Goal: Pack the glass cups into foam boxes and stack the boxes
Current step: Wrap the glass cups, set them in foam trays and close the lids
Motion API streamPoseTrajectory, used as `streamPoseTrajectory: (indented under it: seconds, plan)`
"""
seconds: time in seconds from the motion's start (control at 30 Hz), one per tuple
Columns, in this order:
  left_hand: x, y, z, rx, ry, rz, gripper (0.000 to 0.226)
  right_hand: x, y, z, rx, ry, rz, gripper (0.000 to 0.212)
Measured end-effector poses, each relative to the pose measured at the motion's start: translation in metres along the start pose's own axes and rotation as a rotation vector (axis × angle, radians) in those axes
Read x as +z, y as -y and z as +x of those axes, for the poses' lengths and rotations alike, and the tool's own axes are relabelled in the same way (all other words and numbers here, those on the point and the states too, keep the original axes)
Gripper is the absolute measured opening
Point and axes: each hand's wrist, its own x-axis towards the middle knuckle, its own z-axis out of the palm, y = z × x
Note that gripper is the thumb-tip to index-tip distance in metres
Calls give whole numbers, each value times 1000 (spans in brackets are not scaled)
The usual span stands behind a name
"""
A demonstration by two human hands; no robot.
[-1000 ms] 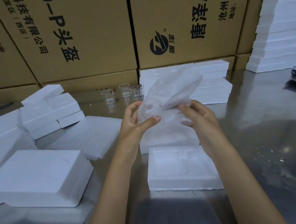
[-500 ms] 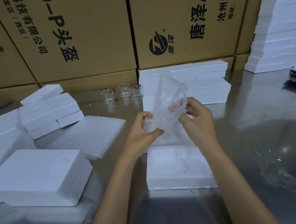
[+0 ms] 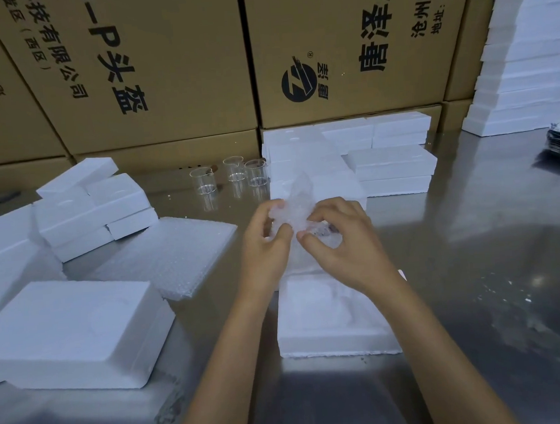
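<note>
Bubble wrap (image 3: 293,207) is being worked between both hands, bunched into a tight bundle just above the open foam box (image 3: 331,320) on the steel surface (image 3: 472,265). It is pinched by the left hand (image 3: 266,245) between thumb and curled fingers, and pinched from the other side by the right hand (image 3: 342,240), thumb and forefinger closed on a fold. Whether a cup is wrapped inside cannot be told; the bundle is presumably held over the box so it can be dropped straight into the moulded recess. Three glass cups (image 3: 229,177) are left standing upright further back, near a stack of foam boxes (image 3: 390,165), well apart from the hands. More bubble wrap sheets (image 3: 166,254) are kept within reach on the left. Printed on the cardboard cartons (image 3: 165,71) behind, "P头盔" and "有限公司" can be read.
</note>
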Motion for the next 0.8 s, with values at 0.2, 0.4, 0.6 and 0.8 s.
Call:
streamPoseTrajectory:
  seconds: [0.2,0.4,0.6,0.8]
  plan:
    - [4,-1,-5,37,18,15,24,-1,2,2,-33,-67,34,23]
    - [-6,-4,0,-49,134,-260,50,4,4,-3,-69,56,-200,31]
    - [-2,3,1,148,33,141,34,6,2,-1,-7,65,-113,30]
    - [-4,15,2,315,122,360,23,1,6,1,-121,-177,-8,16]
